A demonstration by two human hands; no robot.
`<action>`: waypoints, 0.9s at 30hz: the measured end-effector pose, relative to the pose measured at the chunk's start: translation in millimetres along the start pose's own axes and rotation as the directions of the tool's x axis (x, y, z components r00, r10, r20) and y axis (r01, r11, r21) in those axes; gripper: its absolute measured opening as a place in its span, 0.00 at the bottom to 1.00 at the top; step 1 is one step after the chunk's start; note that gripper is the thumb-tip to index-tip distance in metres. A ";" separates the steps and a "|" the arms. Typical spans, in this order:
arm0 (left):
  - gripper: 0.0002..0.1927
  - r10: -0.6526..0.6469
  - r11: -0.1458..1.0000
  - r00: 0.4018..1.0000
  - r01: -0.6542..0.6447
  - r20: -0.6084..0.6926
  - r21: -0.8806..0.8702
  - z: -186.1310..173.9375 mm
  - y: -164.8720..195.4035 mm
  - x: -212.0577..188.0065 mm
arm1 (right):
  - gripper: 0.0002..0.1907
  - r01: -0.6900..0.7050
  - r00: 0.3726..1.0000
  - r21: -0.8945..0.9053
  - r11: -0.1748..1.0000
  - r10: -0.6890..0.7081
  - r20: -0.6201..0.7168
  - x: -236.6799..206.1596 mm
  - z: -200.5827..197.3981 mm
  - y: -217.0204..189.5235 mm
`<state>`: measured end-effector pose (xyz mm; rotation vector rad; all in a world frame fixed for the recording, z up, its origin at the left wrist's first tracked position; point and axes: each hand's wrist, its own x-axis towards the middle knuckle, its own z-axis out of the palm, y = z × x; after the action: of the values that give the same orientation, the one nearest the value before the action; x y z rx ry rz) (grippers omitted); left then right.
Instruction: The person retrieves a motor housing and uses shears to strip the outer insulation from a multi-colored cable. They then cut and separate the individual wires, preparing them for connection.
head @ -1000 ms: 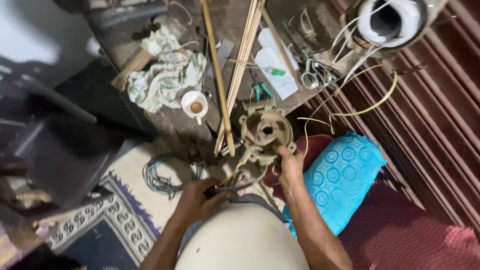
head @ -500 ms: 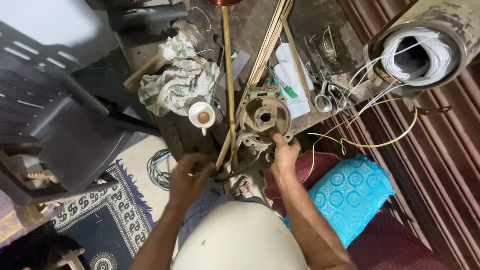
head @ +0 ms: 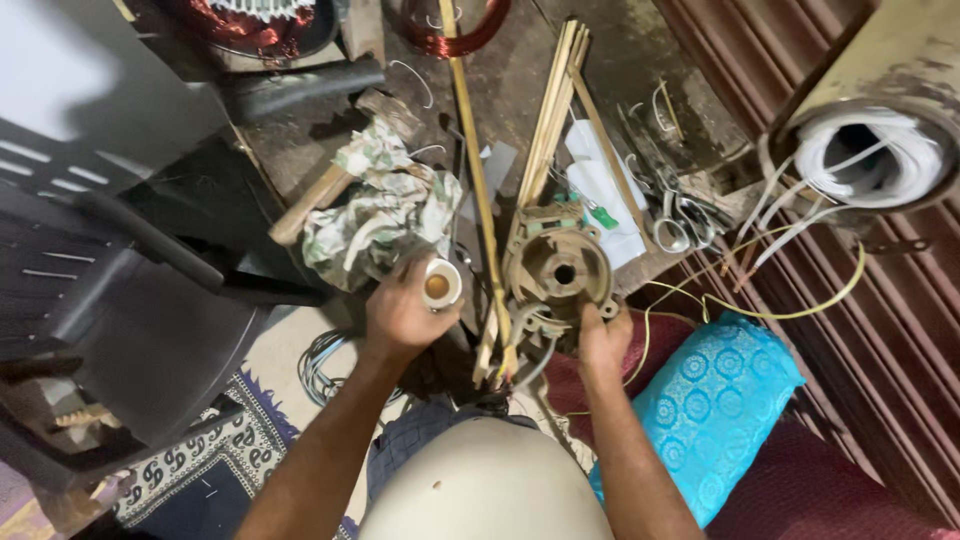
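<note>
Since the earlier frame the left hand is coming off the motor's wire end and moving up to the small white paper cup of brown liquid. The fingers are wrapping round the cup's side, grasping it, w/ the cup upright at the bench edge, just beside the crumpled patterned cloth. The view is also sitting closer & more square over the bench.

Largest first. The dark, grimy wooden workbench is carrying everything. At its near edge the round, rusty-brown metal motor housing w/ a central bore is lying face up, w/ loose wires hanging below it. The right hand is pressing on the housing's lower right rim; whether the fingers are curling under or only resting, can't tell. A long bamboo strip is running down the bench betw. cup and housing, w/ a bundle of thin sticks beside it.

Risks, as a judgement:
- The cup is looking full & soft-walled. A squeeze, or a knock vs. the bamboo strip, could be slopping liquid onto the housing & its wires.
- The housing is overhanging the edge w/ one hand steadying it; a slack hold could be letting it tip toward the lap.
- The hanging wires could be snagging the strip.
</note>
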<state>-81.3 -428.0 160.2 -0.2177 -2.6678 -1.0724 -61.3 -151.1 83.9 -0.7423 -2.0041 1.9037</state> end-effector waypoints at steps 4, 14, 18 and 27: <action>0.37 -0.029 0.996 1.000 0.028 -0.009 -0.080 -37.5 -24.9 20.5 | 0.20 0.074 0.994 -0.232 0.970 -0.091 -0.066 -2.3 4.5 -4.5; 0.40 0.158 0.975 0.974 -0.127 -0.161 0.184 -81.6 -146.6 162.0 | 0.13 0.058 0.961 -0.401 0.914 -0.159 -0.224 -19.1 21.1 -21.5; 0.39 0.208 0.967 0.965 -0.178 -0.162 0.182 -72.5 -156.3 176.6 | 0.10 0.068 0.945 -0.395 0.916 -0.187 -0.270 -26.2 24.4 -22.9; 0.43 0.223 0.912 0.964 -0.154 -0.144 0.380 -83.6 -143.5 177.4 | 0.10 0.064 0.961 -0.287 0.956 -0.136 -0.239 -26.1 21.4 -20.3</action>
<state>-269.1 -581.6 175.7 -0.2802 -2.5534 -0.4954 -54.6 -183.2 105.7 -0.8862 -2.1172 1.4038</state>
